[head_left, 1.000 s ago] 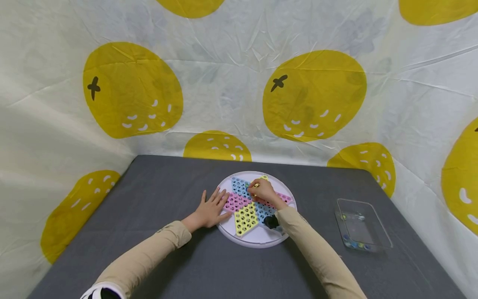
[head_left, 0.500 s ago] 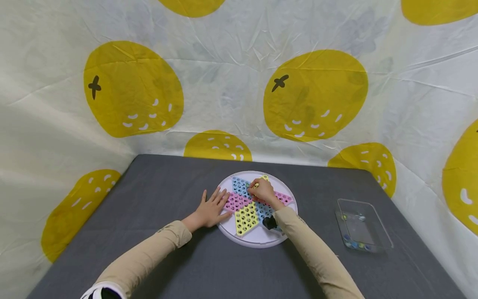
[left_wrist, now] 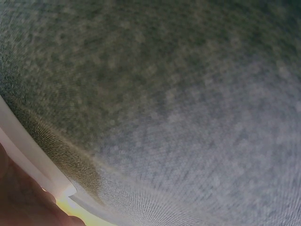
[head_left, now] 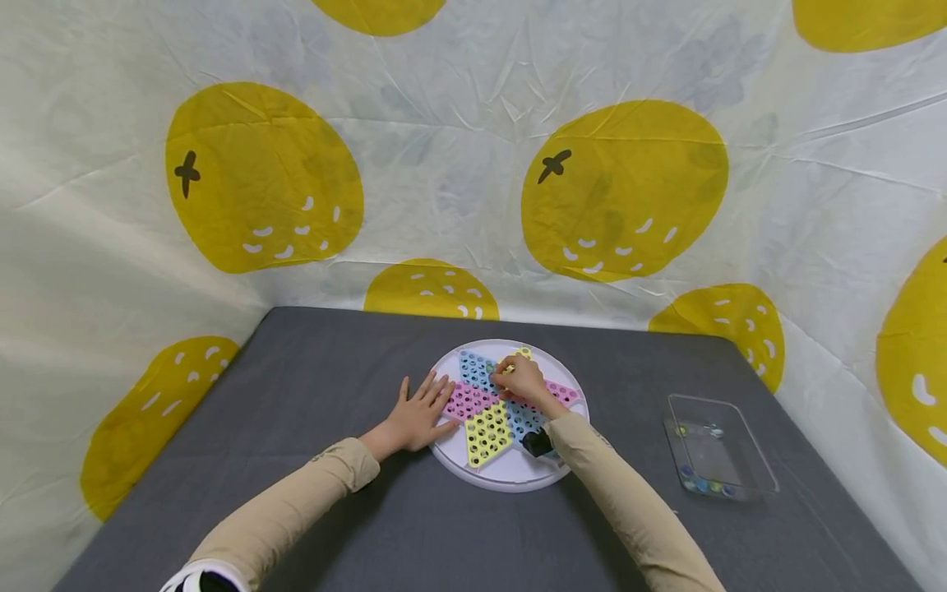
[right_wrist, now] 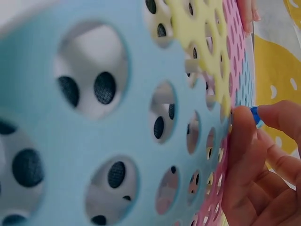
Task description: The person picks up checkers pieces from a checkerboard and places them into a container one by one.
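A round white Chinese checkers board carries a star of blue, pink and yellow panels pierced with holes. My left hand lies with spread, straight fingers over the board's left edge. Over the far part of the star, my right hand pinches a blue marble between thumb and index finger. In the right wrist view, this marble is close above the panel surface; whether it touches a hole cannot be told. A greenish marble sits on the far blue panel, beside the right fingertips. The left wrist view shows mostly blurred dark cloth.
To the right of the board stands a clear plastic box with several marbles, most gathered along its near side. A dark grey cloth covers the table. Behind and at the sides hangs a white curtain with yellow fruit prints.
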Motion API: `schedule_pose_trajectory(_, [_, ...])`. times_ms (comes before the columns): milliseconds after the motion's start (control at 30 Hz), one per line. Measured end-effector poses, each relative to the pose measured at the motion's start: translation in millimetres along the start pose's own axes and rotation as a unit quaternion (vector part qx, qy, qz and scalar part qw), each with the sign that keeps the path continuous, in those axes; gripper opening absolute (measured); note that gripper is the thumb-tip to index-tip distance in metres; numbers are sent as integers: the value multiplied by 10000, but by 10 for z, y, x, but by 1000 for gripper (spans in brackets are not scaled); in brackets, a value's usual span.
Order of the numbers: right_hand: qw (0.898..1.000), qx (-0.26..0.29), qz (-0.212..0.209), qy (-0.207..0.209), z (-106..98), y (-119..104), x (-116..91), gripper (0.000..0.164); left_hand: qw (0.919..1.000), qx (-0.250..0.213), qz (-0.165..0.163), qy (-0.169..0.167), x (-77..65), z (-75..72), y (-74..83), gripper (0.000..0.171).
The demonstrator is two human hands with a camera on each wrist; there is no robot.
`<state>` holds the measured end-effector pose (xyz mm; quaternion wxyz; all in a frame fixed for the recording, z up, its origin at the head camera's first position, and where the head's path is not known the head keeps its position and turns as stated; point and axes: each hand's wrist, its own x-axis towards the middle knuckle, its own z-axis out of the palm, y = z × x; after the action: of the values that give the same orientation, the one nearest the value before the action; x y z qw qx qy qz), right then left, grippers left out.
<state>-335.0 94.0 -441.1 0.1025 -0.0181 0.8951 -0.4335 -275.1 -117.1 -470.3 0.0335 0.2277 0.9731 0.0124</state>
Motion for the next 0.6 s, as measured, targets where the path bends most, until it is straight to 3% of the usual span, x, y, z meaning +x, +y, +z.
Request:
schedule_pose_trajectory(300, [9998, 147, -115, -45, -51, 69, -73, 13, 9999, -108, 56, 70, 5, 7, -8, 69])
schedule_pose_trajectory(600, [9993, -175, -223, -255, -173, 145, -216, 14, 9980, -502, 268, 261, -22, 45, -39, 73])
